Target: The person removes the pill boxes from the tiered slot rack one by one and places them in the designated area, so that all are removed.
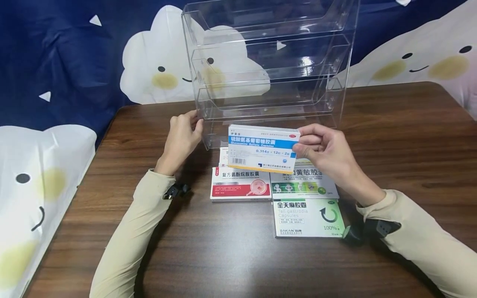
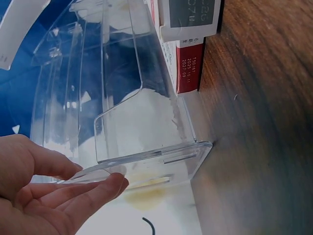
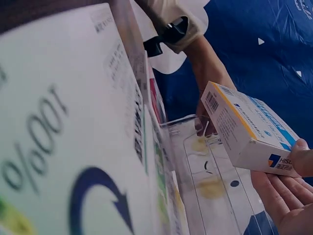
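My right hand (image 1: 329, 153) pinches a white and blue medicine box (image 1: 261, 148) by its right end, thumb on the front and fingers behind. The box is tilted up above other boxes, its printed front facing me. In the right wrist view, the barcode side of this medicine box (image 3: 227, 122) shows too. A clear tiered display rack (image 1: 266, 76) stands at the back of the table. My left hand (image 1: 183, 138) grips the rack's left side panel low down. Seen from the left wrist, thumb and fingers lie on either side of that clear panel (image 2: 142, 157).
Below the held box lie a red and white medicine box (image 1: 240, 190), a green and white one (image 1: 303, 188) and a green-cornered box (image 1: 307, 219). Another white box (image 1: 223, 157) is partly covered. A blue cloud-patterned cloth (image 1: 74, 54) hangs behind the wooden table (image 1: 208, 256).
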`<state>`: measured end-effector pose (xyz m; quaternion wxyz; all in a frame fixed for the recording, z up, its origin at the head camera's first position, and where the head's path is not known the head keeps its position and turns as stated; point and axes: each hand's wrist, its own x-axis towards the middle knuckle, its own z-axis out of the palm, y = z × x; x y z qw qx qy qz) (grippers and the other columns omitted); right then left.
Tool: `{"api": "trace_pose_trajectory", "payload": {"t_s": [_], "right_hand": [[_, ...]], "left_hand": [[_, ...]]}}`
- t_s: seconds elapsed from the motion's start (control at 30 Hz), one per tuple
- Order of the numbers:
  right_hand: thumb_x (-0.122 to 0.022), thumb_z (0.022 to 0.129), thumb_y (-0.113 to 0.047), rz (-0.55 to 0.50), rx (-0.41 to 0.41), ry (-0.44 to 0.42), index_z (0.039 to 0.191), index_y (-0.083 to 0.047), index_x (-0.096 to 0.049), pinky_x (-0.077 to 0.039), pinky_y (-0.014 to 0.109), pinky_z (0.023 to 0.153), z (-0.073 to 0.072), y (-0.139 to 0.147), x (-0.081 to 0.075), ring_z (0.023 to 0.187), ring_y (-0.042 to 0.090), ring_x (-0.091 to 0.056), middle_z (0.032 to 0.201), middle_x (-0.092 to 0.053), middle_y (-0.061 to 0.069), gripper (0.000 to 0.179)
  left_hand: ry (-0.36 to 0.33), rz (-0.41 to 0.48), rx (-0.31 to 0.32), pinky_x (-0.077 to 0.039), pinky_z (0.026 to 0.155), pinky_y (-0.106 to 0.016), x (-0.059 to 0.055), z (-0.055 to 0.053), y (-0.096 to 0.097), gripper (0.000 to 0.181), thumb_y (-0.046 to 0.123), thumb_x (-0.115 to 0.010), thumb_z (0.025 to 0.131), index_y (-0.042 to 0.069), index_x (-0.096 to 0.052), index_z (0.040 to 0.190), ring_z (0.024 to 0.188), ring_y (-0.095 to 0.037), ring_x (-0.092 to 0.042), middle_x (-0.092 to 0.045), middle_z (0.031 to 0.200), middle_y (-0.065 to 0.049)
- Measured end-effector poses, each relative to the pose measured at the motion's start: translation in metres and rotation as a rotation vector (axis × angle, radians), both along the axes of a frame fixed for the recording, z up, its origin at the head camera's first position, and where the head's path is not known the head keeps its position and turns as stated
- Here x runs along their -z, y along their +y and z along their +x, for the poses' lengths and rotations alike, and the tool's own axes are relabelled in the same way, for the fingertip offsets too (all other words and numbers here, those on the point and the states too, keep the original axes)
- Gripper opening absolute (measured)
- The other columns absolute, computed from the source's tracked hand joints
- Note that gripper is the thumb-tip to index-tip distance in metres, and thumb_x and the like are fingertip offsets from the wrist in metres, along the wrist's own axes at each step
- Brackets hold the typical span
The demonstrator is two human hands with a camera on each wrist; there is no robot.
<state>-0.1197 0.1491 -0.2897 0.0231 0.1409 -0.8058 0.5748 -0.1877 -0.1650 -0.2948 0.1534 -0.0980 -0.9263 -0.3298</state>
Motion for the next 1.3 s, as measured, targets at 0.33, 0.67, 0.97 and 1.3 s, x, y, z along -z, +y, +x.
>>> {"api": "trace_pose_trajectory", "payload": {"t_s": [0.33,0.67,0.97,1.3], "right_hand": [[-0.069,0.088,-0.008,0.089,-0.104,-0.154,0.114,0.005,-0.058,-0.054,0.020,0.065,0.016,-0.005,0.004,0.081,0.009,-0.070,0.100,-0.071,0.018,0.030],[-0.071,0.087,-0.015,0.086,-0.199,-0.292,0.111,0.003,-0.058,-0.054,0.021,0.064,0.032,-0.017,0.007,0.081,0.015,-0.070,0.094,-0.072,0.010,0.033],[-0.072,0.086,-0.018,0.046,-0.291,-0.383,0.113,0.003,-0.052,-0.057,0.030,0.072,0.046,-0.024,0.013,0.075,0.023,-0.071,0.088,-0.072,0.009,0.040],[-0.073,0.084,-0.018,0.072,-0.333,-0.390,0.110,0.003,-0.053,-0.055,0.028,0.065,0.057,-0.033,0.019,0.074,0.022,-0.071,0.084,-0.071,0.006,0.039]], "left_hand": [[0.005,-0.006,0.012,-0.057,0.080,-0.041,0.000,-0.002,-0.001,0.029,0.001,-0.053,0.092,-0.014,-0.063,0.115,0.096,-0.032,-0.069,-0.068,0.105,-0.026],[0.009,-0.004,0.004,-0.057,0.080,-0.039,0.001,-0.002,0.002,0.029,0.002,-0.055,0.092,-0.013,-0.063,0.115,0.096,-0.030,-0.069,-0.067,0.106,-0.025],[-0.001,0.000,0.009,-0.057,0.081,-0.040,0.002,-0.003,0.002,0.029,0.001,-0.054,0.092,-0.013,-0.063,0.117,0.097,-0.030,-0.069,-0.067,0.108,-0.025],[0.007,0.007,0.020,-0.056,0.082,-0.039,0.002,-0.003,0.001,0.029,0.000,-0.053,0.091,-0.014,-0.063,0.115,0.097,-0.032,-0.068,-0.067,0.105,-0.026]]}}
